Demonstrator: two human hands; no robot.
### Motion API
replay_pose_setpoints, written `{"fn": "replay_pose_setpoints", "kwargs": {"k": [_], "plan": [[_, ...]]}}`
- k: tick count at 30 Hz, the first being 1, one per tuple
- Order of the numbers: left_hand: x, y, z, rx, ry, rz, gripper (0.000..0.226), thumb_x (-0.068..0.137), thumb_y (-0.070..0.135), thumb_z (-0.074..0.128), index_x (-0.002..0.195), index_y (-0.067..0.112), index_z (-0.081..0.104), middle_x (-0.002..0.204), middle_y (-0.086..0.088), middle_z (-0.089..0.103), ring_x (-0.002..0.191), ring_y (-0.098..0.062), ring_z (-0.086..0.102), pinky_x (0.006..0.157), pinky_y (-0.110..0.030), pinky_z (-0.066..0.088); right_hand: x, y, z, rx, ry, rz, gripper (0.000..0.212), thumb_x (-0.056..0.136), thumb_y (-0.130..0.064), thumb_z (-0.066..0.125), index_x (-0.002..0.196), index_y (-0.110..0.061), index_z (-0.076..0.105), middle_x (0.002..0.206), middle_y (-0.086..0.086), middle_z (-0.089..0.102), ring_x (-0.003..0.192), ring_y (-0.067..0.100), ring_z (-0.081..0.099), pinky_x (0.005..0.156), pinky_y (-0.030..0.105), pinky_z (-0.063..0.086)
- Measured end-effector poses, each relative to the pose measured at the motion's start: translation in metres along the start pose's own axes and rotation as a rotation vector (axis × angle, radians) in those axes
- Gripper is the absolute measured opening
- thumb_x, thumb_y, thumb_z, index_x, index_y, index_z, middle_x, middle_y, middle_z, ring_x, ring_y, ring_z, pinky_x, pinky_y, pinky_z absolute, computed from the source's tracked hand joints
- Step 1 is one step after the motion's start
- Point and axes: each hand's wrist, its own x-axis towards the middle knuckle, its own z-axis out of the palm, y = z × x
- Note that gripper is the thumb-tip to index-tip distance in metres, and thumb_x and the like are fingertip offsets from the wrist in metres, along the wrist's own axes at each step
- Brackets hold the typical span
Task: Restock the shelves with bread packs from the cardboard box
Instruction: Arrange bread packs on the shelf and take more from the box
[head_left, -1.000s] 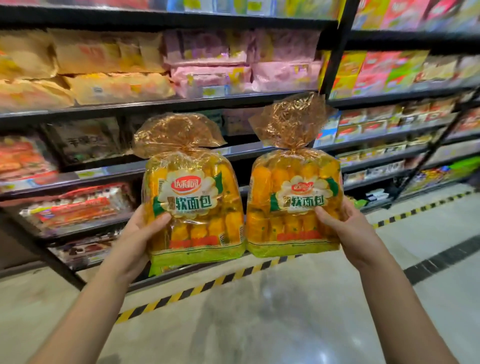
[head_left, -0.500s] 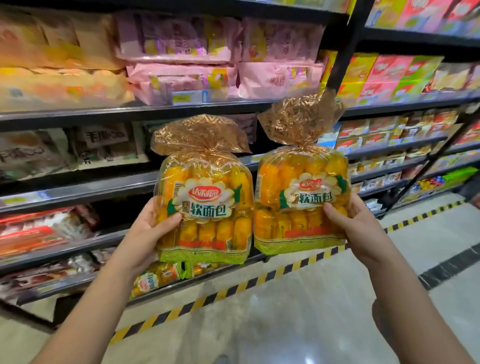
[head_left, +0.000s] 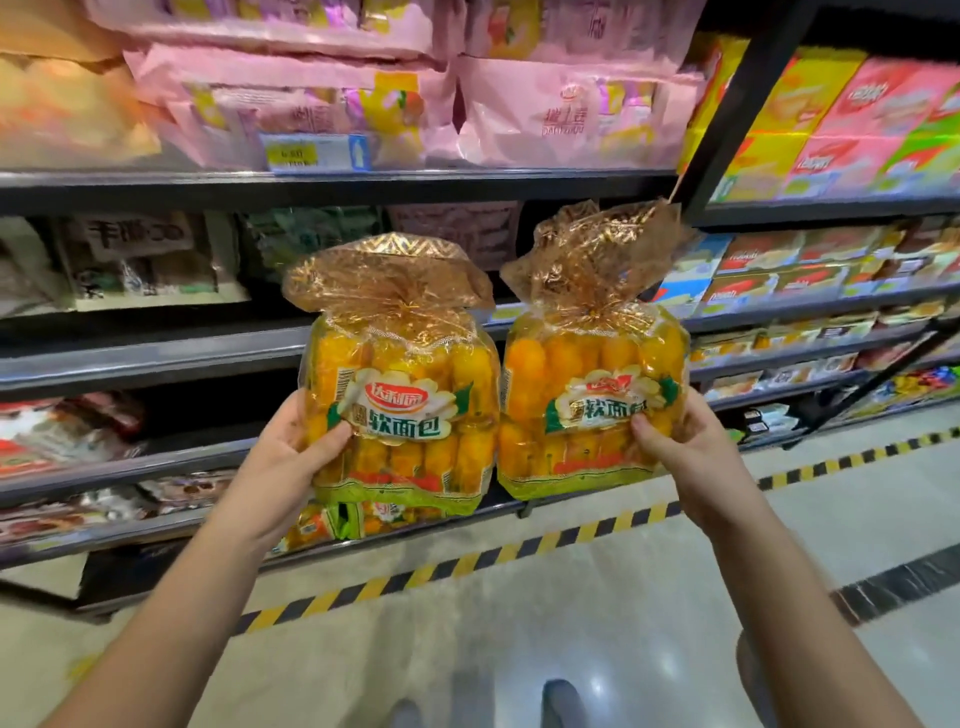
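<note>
Yellow bread comes in two packs, upright and side by side mid-frame, before the shelves (head_left: 156, 358). Two hands: the left hand (head_left: 291, 457) grips the left pack (head_left: 405, 415) by its edge, the right hand (head_left: 691, 452) grips the right pack (head_left: 587, 400) by its edge.

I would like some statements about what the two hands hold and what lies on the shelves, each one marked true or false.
1. The left hand grips the left bread pack. True.
2. One hand is empty. False: the right hand grips the right bread pack.
3. Both packs are held with their tied tops upward. True.
4. The shelf above the held packs carries green packs. False: pink packs lie there.
5. The floor stripe is yellow and black. True.
</note>
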Motion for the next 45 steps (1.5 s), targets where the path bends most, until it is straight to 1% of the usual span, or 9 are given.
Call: {"fn": "replay_pose_setpoints", "kwargs": {"k": [5,13,16,21,27,31,36,41,45], "plan": [[0.013,-0.036,0.031,0.02,0.15,-0.018,0.044,0.088,0.021,0.063,0.13,0.034,0.057,0.126,0.002,0.072,0.117,-0.02,0.069,0.082,-0.035,0.063,0.044,0.031,-0.033,0.0,-0.076,0.009,0.048,0.093,-0.008,0.07,0.137,-0.024,0.058,0.119,-0.005,0.074,0.11,0.012,0.07,0.076,0.02,0.059],[0.038,-0.133,0.055,0.002,0.238,-0.019,0.064,0.078,0.035,0.079,0.137,0.035,0.054,0.134,-0.001,0.069,0.125,-0.025,0.064,0.096,-0.045,0.058,0.109,0.114,-0.073,-0.015,-0.21,-0.012,0.051,0.069,-0.051,0.083,0.116,-0.049,0.065,0.125,-0.004,0.072,0.119,0.016,0.067,0.093,0.034,0.059],[0.055,-0.183,0.042,0.024,0.242,-0.028,0.097,0.056,0.056,0.094,0.141,0.035,0.052,0.139,-0.003,0.065,0.128,-0.024,0.062,0.101,-0.047,0.053,0.128,0.172,-0.074,0.001,-0.213,-0.023,0.05,0.074,-0.038,0.078,0.121,-0.043,0.063,0.122,-0.009,0.073,0.118,0.014,0.068,0.089,0.027,0.058],[0.086,-0.302,0.01,0.017,0.275,0.018,0.079,0.052,0.056,0.096,0.124,0.04,0.069,0.132,-0.001,0.069,0.121,-0.02,0.067,0.089,-0.034,0.06,0.153,0.303,-0.071,-0.031,-0.221,-0.042,0.05,0.076,-0.034,0.074,0.123,-0.043,0.063,0.125,-0.006,0.072,0.119,0.014,0.067,0.09,0.025,0.058],[0.13,-0.462,-0.049,0.057,0.271,0.052,0.103,0.067,0.042,0.093,0.152,0.014,0.042,0.142,-0.013,0.061,0.129,-0.032,0.06,0.1,-0.048,0.054,0.186,0.466,-0.069,-0.043,-0.192,-0.073,0.053,0.068,-0.049,0.084,0.117,-0.041,0.065,0.12,-0.008,0.074,0.115,0.015,0.07,0.085,0.027,0.06],[0.162,-0.536,-0.077,0.096,0.22,0.078,0.048,0.082,0.009,0.068,0.128,0.02,0.067,0.123,-0.008,0.074,0.109,-0.024,0.072,0.093,-0.044,0.058,0.207,0.556,-0.066,-0.031,-0.167,-0.099,0.082,0.047,-0.07,0.093,0.119,-0.042,0.065,0.124,-0.004,0.073,0.118,0.016,0.069,0.092,0.032,0.059],[0.19,-0.575,-0.104,0.151,0.254,0.049,0.052,0.076,-0.002,0.053,0.123,0.016,0.065,0.114,-0.011,0.077,0.096,-0.025,0.076,0.078,-0.04,0.064,0.219,0.618,-0.048,-0.024,-0.205,-0.098,0.098,0.052,-0.066,0.093,0.136,-0.029,0.057,0.13,-0.002,0.071,0.121,0.018,0.067,0.093,0.034,0.058],[0.191,-0.595,-0.111,0.152,0.243,0.03,0.06,0.075,-0.001,0.056,0.13,0.023,0.061,0.119,-0.008,0.075,0.102,-0.025,0.075,0.078,-0.038,0.064,0.223,0.648,-0.034,-0.029,-0.196,-0.101,0.064,0.078,-0.029,0.076,0.137,-0.033,0.054,0.128,-0.009,0.071,0.12,0.012,0.067,0.1,0.041,0.056],[0.179,-0.6,-0.109,0.095,0.248,0.002,0.061,0.073,-0.004,0.057,0.129,0.021,0.061,0.116,-0.009,0.076,0.096,-0.023,0.077,0.071,-0.031,0.064,0.227,0.661,-0.021,-0.023,-0.183,-0.094,0.062,0.08,-0.027,0.075,0.138,-0.036,0.052,0.128,-0.012,0.07,0.12,0.009,0.066,0.097,0.034,0.058]]}}
